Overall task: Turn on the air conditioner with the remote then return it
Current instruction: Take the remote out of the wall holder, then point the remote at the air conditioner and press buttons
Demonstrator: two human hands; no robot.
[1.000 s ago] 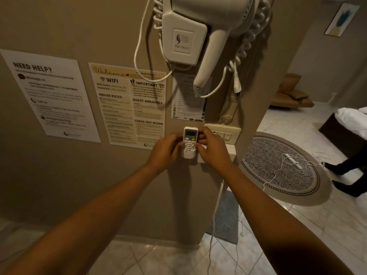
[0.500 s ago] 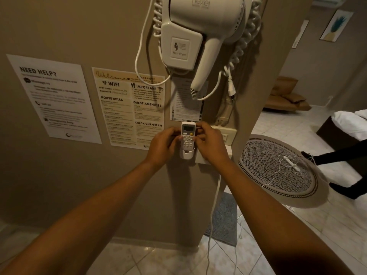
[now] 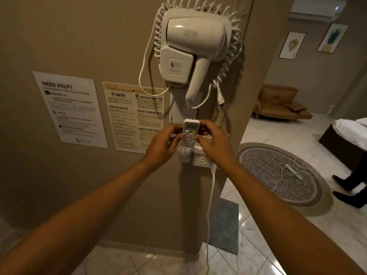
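Left hand [image 3: 160, 147] and right hand [image 3: 215, 144] both pinch the small white rectangular air-conditioner remote [image 3: 190, 133], fingers closed on its left and right edges. Big white wall-mounted hair dryer [image 3: 190, 48] with coiled cord hangs above them. Remote is upright, display on top, lower end sitting in the white plastic wall holder [image 3: 185, 155]. White wall socket plate [image 3: 202, 160] is just right of the holder.
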